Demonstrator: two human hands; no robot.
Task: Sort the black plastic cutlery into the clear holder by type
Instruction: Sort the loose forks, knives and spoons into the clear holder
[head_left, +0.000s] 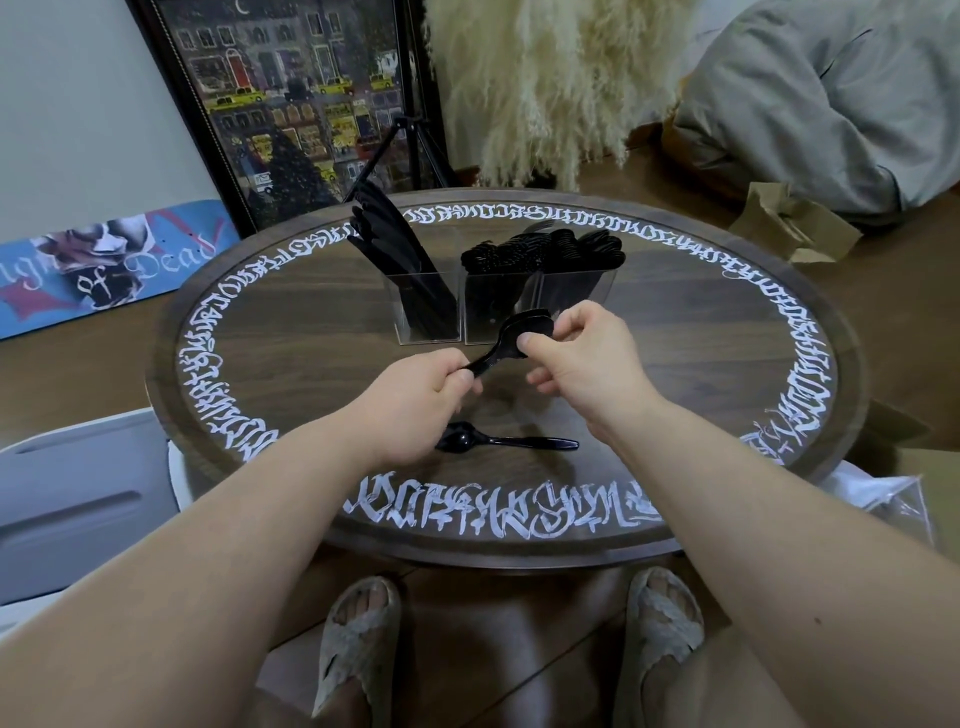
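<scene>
Black spoons (511, 332) (white-lettered brown table (675, 322)).

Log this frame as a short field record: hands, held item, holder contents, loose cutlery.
left hand: grips handle of held spoon
right hand: pinches the same spoon's bowl end
clear holder: knives in left compartment; the other compartments packed with cutlery, types hard to tell
loose spoon: flat on round table, near edge, untouched
</scene>
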